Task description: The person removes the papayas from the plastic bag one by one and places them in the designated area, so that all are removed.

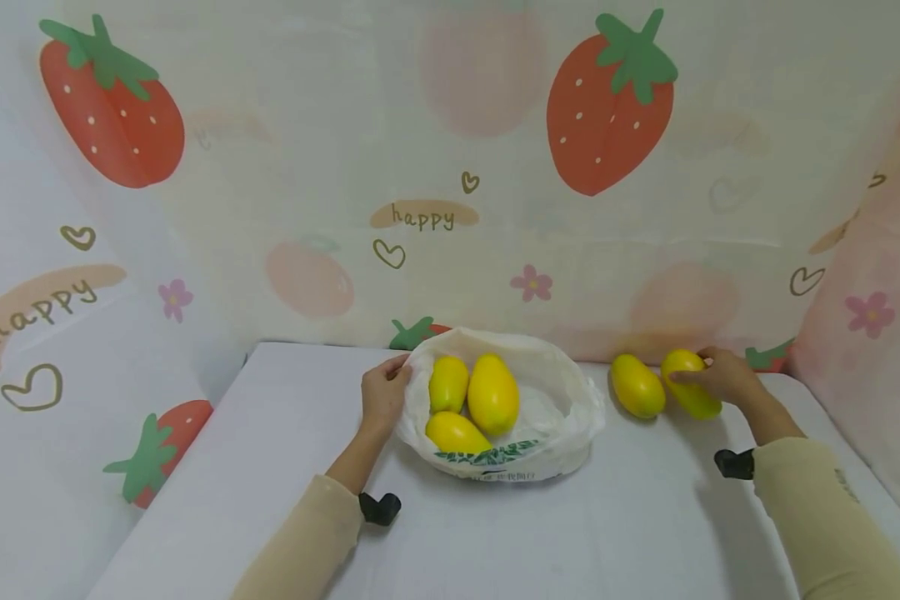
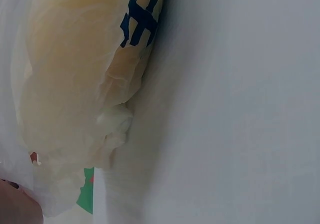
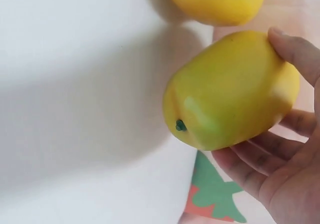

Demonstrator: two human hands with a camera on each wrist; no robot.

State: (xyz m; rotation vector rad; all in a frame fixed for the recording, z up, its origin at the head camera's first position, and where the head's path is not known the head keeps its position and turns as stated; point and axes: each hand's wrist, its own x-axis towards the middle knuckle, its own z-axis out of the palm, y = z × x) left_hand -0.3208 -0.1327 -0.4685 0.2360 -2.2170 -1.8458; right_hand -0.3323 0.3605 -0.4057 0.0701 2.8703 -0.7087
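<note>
White plastic bag [image 1: 573, 446] holds three mangoes [image 1: 493, 393], left hand [image 1: 383, 396] pinching its rim, right hand [image 1: 726, 379] gripping another mango [image 3: 225, 94].

Txt: "happy" x2 + bag print

"happy" [image 1: 423, 218] on backdrop [image 1: 330, 183], ctr; 2nd "happy" [image 1: 37, 310] on it, L side. Plastic bag [image 1: 581, 442]: Chinese chars. [image 1: 504, 477] on front, too sm. to read; dk blue print [image 2: 140, 19] on it, partly hidden, unreadable.

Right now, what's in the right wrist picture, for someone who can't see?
In its fingers, the right hand holds a smooth, oval yellow fruit with a green stem nub. Another rounded yellow fruit lies nearby on a white table.
</note>
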